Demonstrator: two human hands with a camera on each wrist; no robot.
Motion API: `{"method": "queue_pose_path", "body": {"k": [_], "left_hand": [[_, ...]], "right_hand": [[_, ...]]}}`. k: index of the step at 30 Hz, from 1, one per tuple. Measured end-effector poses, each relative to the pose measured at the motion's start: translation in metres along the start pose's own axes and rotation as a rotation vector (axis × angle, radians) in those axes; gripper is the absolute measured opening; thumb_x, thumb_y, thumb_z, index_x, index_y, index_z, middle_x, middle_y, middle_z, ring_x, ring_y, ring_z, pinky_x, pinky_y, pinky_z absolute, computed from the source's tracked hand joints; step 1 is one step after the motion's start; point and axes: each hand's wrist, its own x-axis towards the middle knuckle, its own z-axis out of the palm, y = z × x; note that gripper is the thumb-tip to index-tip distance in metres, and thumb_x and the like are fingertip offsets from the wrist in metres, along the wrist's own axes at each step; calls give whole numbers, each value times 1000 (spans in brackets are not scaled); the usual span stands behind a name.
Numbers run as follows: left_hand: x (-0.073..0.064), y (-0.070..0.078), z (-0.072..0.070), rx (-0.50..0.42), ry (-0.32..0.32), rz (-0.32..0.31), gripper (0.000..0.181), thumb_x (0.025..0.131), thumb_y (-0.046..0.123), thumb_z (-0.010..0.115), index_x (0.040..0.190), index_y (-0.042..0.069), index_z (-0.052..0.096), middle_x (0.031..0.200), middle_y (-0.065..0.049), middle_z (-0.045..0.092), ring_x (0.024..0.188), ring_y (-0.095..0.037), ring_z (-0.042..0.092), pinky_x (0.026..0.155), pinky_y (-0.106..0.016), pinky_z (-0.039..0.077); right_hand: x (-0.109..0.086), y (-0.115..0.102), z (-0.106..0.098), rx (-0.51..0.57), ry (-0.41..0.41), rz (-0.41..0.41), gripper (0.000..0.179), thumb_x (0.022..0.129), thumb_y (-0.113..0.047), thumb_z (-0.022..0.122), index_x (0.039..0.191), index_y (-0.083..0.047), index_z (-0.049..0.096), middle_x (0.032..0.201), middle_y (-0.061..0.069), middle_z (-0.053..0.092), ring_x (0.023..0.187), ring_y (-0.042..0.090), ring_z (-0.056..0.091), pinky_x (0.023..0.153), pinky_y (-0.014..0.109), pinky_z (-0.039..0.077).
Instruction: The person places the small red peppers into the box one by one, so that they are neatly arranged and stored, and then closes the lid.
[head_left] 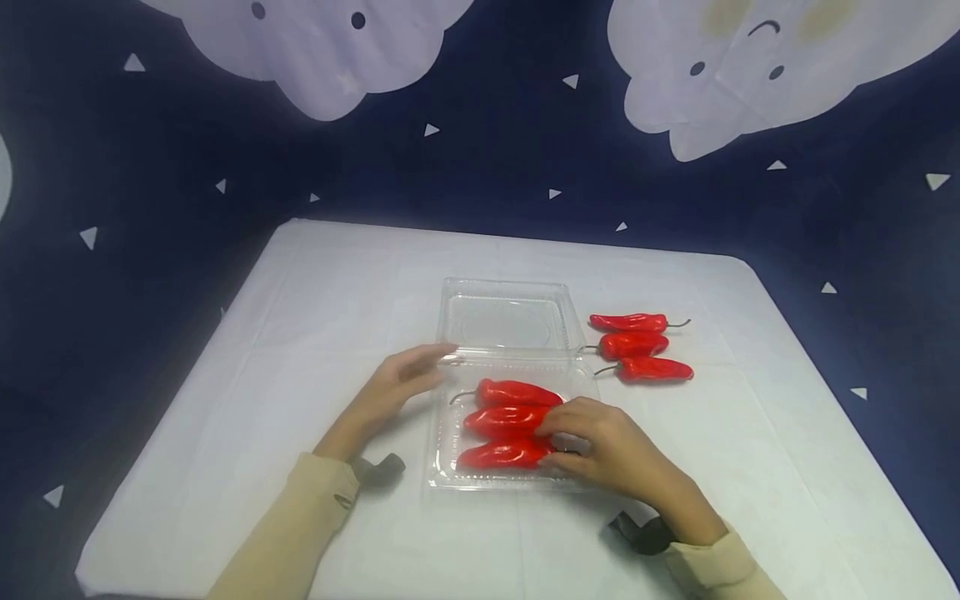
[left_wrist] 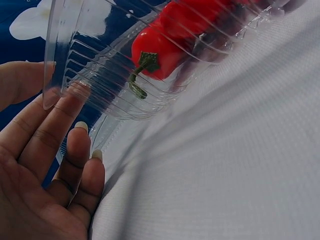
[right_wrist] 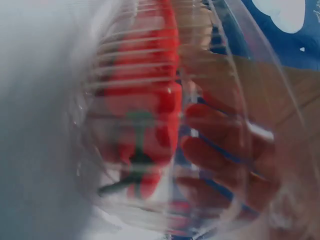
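Observation:
A clear plastic clamshell box (head_left: pixel 438 471) lies unfolded, its lid (head_left: pixel 504 321) laid back on the far side. Three red peppers (head_left: pixel 504 422) lie side by side in the base; a green stem (left_wrist: pixel 145 65) shows through the ribbed wall in the left wrist view. My left hand (head_left: pixel 393 387) is at the box's left side near the hinge, fingers extended and touching the rim. Over the right ends of the nearer two peppers rests my right hand (head_left: pixel 600 442), fingers loosely bent. The right wrist view shows those fingers (right_wrist: pixel 210 150) through the clear wall, beside a pepper.
Right of the box, three more red peppers (head_left: pixel 637 346) lie in a row on the white tablecloth (head_left: pixel 352 283). A dark blue backdrop (head_left: pixel 510 158) with cloud prints stands behind the table. Dark straps sit at both wrists.

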Motion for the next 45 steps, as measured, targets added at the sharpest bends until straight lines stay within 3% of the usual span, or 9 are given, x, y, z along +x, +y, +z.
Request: {"method": "queue_pose_path", "body": {"k": [6, 15, 19, 23, 25, 35, 45], "left_hand": [[-1, 1, -1, -8, 4, -10, 42, 100, 20, 66, 141, 31, 61, 143, 7, 59, 134, -19, 54, 114, -54, 37], [-2, 0, -2, -6, -1, -21, 43, 101, 21, 66, 142, 29, 60, 143, 6, 60, 134, -20, 54, 115, -56, 36], [-2, 0, -2, -7, -1, -19, 43, 101, 21, 66, 141, 31, 60, 143, 7, 59, 135, -20, 53, 115, -56, 36], [-3, 2, -1, -4, 2, -23, 43, 100, 21, 67, 141, 33, 60, 143, 8, 59, 135, -18, 53, 114, -56, 37], [-3, 2, -1, -1, 3, -25, 43, 100, 22, 67, 141, 33, 60, 143, 9, 59, 135, -18, 53, 114, -56, 37], [-1, 0, -2, 8, 4, -8, 42, 100, 21, 67, 141, 33, 60, 143, 9, 59, 134, -19, 54, 114, -55, 38], [0, -2, -2, 1, -5, 4, 43, 101, 20, 66, 142, 30, 60, 145, 3, 58, 134, -21, 54, 115, -55, 37]], "right_hand": [[0, 2, -13, 34, 11, 67, 41, 76, -20, 92, 115, -20, 77, 113, -15, 72, 106, 7, 68, 89, 37, 59], [-6, 23, -40, -66, 105, 160, 46, 73, -14, 94, 115, -22, 77, 113, -9, 74, 107, 15, 69, 89, 45, 59], [-12, 35, -51, -85, 177, 189, 47, 71, -12, 94, 114, -22, 77, 112, -12, 73, 108, 12, 68, 94, 32, 55], [-18, 45, -57, -96, 219, 173, 47, 71, -9, 94, 114, -20, 77, 112, -14, 73, 107, 9, 68, 98, 12, 44], [-20, 49, -59, -98, 226, 173, 48, 71, -8, 93, 114, -21, 77, 112, -13, 73, 109, 10, 67, 100, 8, 40], [-24, 64, -63, -118, 229, 238, 43, 75, -5, 90, 114, -19, 78, 112, -12, 74, 108, 11, 68, 95, 5, 40], [-41, 89, -65, -81, 268, 313, 47, 73, 3, 89, 112, -21, 78, 108, -11, 75, 113, -1, 60, 96, 4, 39]]}}
